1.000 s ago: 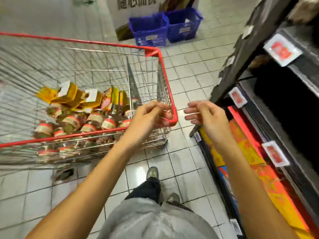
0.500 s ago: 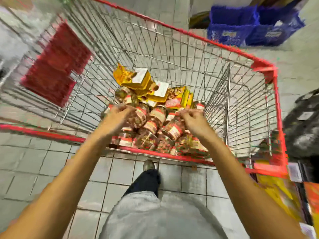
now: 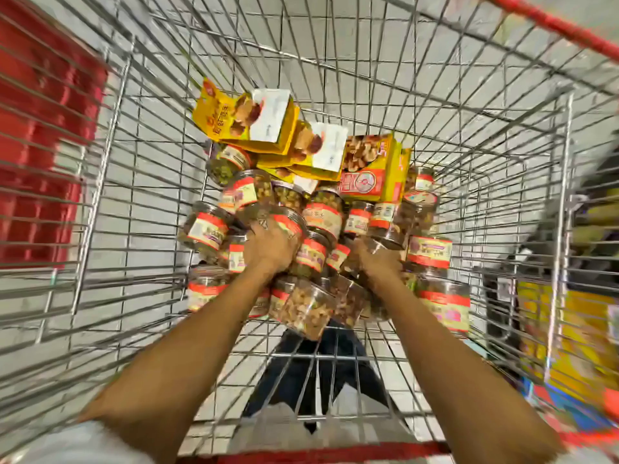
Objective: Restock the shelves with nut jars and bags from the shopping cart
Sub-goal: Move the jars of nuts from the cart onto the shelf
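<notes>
Both my arms reach down into the wire shopping cart (image 3: 335,78). A heap of clear nut jars (image 3: 321,216) with red and yellow labels lies on its floor. My left hand (image 3: 268,246) curls over a jar (image 3: 288,219) in the middle of the heap. My right hand (image 3: 375,259) grips another jar (image 3: 388,236) just to the right. Several yellow nut bags (image 3: 254,122) and an orange-labelled bag (image 3: 371,169) lie behind the jars, against the far side.
The cart's red rim (image 3: 552,25) runs across the top right and along the near edge (image 3: 318,455). A red plastic child-seat flap (image 3: 37,145) hangs on the left wall. Yellow packaging on low shelving (image 3: 576,329) shows blurred through the right wall. Grey tiled floor lies below.
I have leaned over the cart and both hands dropped from above the heap onto jars, fingers now curled round them. A second ago they were at the cart's rim beside the shelf.
</notes>
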